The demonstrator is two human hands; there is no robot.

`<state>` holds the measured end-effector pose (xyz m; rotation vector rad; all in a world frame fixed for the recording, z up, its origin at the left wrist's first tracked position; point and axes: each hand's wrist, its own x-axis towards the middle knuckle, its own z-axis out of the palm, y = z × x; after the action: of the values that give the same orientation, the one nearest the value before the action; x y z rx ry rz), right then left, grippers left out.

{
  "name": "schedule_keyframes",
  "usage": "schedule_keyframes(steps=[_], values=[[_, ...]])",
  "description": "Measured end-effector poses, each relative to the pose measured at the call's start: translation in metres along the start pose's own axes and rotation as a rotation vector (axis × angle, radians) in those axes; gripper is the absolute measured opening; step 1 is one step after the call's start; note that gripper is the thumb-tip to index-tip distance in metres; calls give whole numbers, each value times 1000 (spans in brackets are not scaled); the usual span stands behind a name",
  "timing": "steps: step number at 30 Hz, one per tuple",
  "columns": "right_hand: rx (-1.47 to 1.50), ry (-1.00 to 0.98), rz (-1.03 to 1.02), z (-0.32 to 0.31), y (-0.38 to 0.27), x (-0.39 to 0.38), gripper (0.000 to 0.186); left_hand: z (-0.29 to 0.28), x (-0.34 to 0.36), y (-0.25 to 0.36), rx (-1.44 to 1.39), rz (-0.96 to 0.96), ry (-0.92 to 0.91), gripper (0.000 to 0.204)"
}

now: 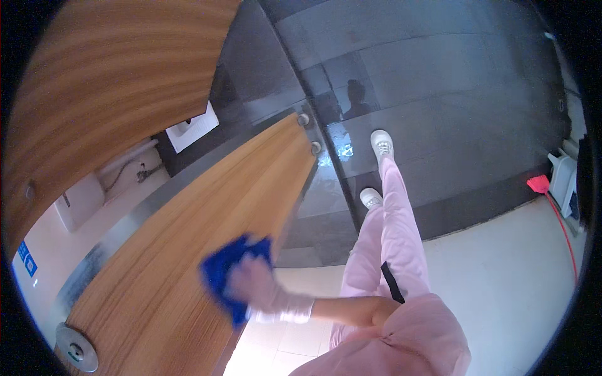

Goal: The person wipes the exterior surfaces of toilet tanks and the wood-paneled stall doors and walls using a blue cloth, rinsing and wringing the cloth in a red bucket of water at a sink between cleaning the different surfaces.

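Observation:
My right hand, in a whitish glove, holds a crumpled blue cloth against or just above the face of a wooden door. Motion blurs both the hand and the cloth, and the separate fingers hardly show. The right forearm crosses in front of my body from a pink sleeve. At the door's lower left corner sits a round metal latch; two small round metal fittings are at its far end. My left hand is out of sight.
Dark tiles with wet patches lie under my white shoes. Another wooden panel stands upper left, near a white porcelain fixture and a pipe valve. At the right are a red broom and a pale dustpan.

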<state>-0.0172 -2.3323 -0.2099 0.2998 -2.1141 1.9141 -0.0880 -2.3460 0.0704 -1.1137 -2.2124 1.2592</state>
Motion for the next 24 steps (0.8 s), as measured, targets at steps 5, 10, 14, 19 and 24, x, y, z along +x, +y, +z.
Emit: schedule_keyframes(steps=[5,10,14,19,24], values=[[178,243,1176,-21,226,-26,56,-5,-4,3,-21,-32,-12,21],[52,76,1048,-33,231,33,50,-31,-16,-18,-10,-67,-46,20],[-78,-1,469,-54,63,133,66,-74,-27,-42,-33,-173,-135,19],[-128,-258,-206,-89,-126,164,69,-116,-53,-52,-90,-389,-253,18],[-33,-304,-354,-76,-174,88,66,-122,-66,-41,-139,-474,-117,18]])
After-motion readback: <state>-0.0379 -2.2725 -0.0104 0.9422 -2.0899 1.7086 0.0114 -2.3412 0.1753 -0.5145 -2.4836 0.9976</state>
